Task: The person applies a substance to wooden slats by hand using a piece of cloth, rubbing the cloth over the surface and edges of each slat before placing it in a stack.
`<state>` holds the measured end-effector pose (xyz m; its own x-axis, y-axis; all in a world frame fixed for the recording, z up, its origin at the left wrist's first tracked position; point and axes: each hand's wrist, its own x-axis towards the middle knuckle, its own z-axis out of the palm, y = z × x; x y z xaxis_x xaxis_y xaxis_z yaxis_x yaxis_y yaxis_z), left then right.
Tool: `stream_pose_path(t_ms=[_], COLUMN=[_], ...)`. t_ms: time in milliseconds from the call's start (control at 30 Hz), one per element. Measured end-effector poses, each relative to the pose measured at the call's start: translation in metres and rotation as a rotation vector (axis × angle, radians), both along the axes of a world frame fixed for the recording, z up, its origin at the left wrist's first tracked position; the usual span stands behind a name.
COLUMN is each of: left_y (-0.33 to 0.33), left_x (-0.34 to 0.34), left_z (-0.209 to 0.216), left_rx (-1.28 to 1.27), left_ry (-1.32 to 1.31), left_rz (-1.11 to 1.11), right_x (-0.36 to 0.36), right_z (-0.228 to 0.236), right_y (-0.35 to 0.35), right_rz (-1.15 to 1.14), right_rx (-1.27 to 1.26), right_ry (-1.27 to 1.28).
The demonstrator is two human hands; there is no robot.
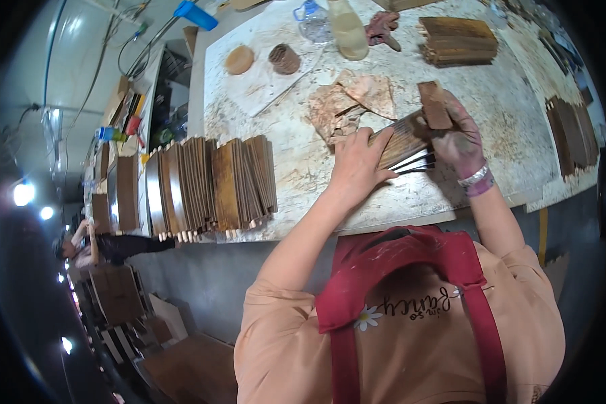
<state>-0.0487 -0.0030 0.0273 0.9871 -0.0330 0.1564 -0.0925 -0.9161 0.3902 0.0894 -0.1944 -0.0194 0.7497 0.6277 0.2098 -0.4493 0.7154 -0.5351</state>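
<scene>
A small bundle of dark brown wooden slats [404, 139] is tilted above the table in front of me, its lower pieces fanned slightly apart. My left hand [361, 163] grips the left end, fingers over the top and thumb along the near edge. At the bundle's right end is my right hand [462, 135], stained purplish and wearing a bracelet. It is closed around a flat reddish-brown block [435, 106] that stands up beside the slats; whether it also grips them is hidden. Just beyond lie stained, crumpled cloths [363, 97].
Rows of upright slats [212, 185] line the table's [296, 195] left side. More slat stacks sit far right [458, 40] and at the right edge [572, 137]. Bottles [348, 30], a glove [382, 29], a round tan pad [239, 60] and a brown roll [284, 59] stand behind. Another person [108, 248] is at left.
</scene>
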Motion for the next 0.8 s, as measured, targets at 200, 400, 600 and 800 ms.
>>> stream_pose_path(t_ms=[200,400,600,800], left_y=[0.035,0.108,0.131,0.08], left_x=[-0.054,-0.14,-0.148,-0.092], left_z=[0.054,0.073,0.044,0.053], left_rx=[0.081,0.505,0.82,0.52], left_ry=[0.071,-0.014,0.055,-0.24], left_rz=[0.387,0.881,0.978,0.626], right_x=[0.01,0.008,0.009,0.007], right_z=[0.028,0.011,0.01,0.016], right_y=[-0.031,-0.037,-0.041,-0.062], right_rz=[0.032,0.132,0.115,-0.174], right_rx=[0.016,-0.014,-0.162,-0.427], right_ry=[0.03,0.021,0.092,-0.024])
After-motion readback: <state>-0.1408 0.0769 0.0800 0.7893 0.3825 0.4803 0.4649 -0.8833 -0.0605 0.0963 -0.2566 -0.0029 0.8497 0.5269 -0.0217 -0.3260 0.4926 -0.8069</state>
